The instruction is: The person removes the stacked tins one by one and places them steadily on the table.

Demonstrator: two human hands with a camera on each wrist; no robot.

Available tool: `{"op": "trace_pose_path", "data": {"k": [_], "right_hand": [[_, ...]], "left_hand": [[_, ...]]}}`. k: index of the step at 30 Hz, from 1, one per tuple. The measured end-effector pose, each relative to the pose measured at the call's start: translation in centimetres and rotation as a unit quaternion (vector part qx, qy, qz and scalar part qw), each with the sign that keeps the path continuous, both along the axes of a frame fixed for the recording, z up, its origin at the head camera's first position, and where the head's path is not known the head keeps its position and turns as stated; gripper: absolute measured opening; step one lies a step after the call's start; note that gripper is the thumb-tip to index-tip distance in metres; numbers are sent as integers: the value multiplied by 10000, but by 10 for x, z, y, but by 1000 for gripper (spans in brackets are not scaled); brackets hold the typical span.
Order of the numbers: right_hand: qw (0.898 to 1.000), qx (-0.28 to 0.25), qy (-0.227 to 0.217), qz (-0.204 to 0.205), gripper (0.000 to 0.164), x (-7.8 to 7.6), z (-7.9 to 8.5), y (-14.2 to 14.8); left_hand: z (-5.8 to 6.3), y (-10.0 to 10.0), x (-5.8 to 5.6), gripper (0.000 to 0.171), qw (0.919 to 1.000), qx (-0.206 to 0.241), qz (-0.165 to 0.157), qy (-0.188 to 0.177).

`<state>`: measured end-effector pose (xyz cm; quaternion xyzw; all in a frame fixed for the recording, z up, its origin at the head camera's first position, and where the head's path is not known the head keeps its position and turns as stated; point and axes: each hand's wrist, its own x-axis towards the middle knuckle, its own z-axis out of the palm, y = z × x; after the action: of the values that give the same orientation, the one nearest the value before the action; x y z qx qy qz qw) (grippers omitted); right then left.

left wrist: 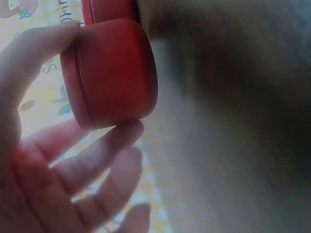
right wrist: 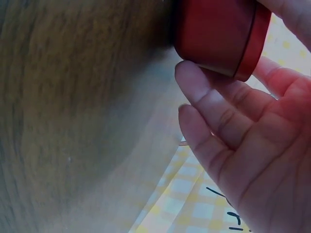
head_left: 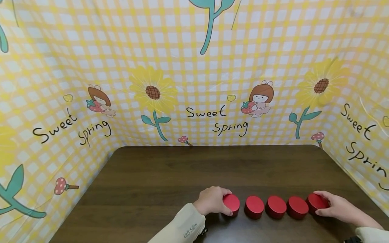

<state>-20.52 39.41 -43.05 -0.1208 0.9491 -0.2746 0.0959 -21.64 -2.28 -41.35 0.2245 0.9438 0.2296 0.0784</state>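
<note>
Several round red tins with lids stand in a row on the dark wooden table [head_left: 170, 175]. My left hand [head_left: 211, 200] grips the leftmost tin [head_left: 231, 203] between thumb and fingers. At the row's right end, my right hand [head_left: 338, 207] holds the rightmost tin [head_left: 317, 201] the same way. Three tins stand between the hands: one [head_left: 254, 206] just right of the left-hand tin, a middle one [head_left: 276, 206], and another [head_left: 297, 207] close against the right-hand tin. The left wrist view shows the held tin's [left wrist: 114, 73] lid seam; the right wrist view cuts off its tin [right wrist: 218, 36] at the top.
A yellow checked cloth [head_left: 200, 74] with flowers and lettering hangs behind the table and along both sides. The table's back edge [head_left: 212, 146] meets it. Bare wood lies beyond the row and to the left of my left hand.
</note>
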Motion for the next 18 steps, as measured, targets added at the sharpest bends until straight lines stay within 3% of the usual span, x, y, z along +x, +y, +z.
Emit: {"op": "trace_pose_path", "data": {"k": [9,18], "right_hand": [[9998,23,-200,-54,59,-2,3,-4],[9996,-87,-254,-90,62,-3,1,0]], "left_hand": [[-2,0,2,48,9995,166,-71,-256],[-4,2,1,47,9998,111,-64,-170]]}}
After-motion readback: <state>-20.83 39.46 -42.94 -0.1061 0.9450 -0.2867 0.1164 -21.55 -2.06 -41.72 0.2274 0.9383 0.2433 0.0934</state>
